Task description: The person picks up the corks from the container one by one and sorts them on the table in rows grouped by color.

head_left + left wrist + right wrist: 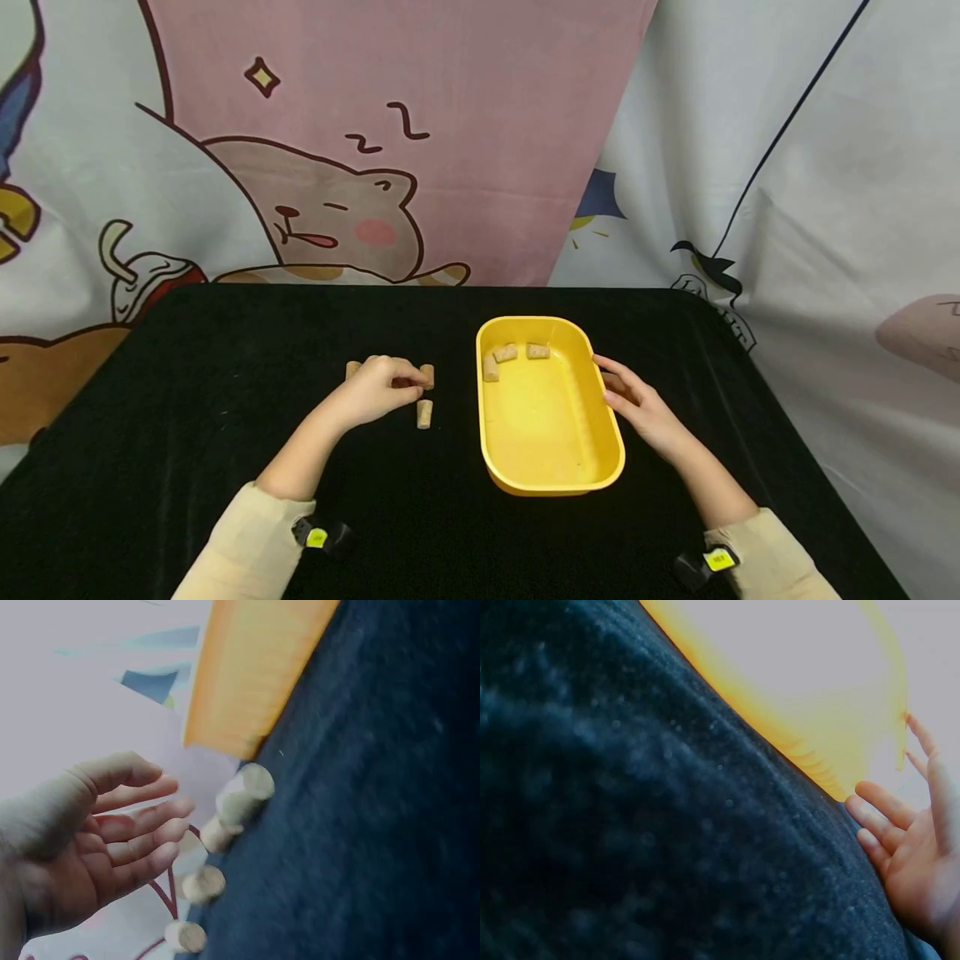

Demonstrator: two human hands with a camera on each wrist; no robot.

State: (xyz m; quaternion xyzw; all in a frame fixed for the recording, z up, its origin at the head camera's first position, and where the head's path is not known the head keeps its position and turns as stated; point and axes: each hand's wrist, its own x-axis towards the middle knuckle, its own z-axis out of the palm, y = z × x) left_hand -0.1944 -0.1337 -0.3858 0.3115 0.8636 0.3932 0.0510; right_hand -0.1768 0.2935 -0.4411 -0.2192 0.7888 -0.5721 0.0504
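My left hand (pixel 378 387) hovers over the black cloth beside several tan corks, its fingers loosely bent and holding nothing. One cork (pixel 424 414) stands just past the fingertips, another cork (pixel 427 376) lies right at them, and a third cork (pixel 352 368) is partly covered by the hand. In the left wrist view the corks (pixel 203 884) form a row beyond the fingers. A yellow tub (pixel 551 487) sits to the right with three corks (pixel 506 352) in its far left part. With relaxed fingers, my right hand (pixel 645 412) touches the tub's right side.
The table is covered with a black cloth (pixel 240 467). Behind its far edge hangs a printed cartoon curtain (pixel 487 125). Each sleeve carries a small dark wrist device (pixel 318 535).
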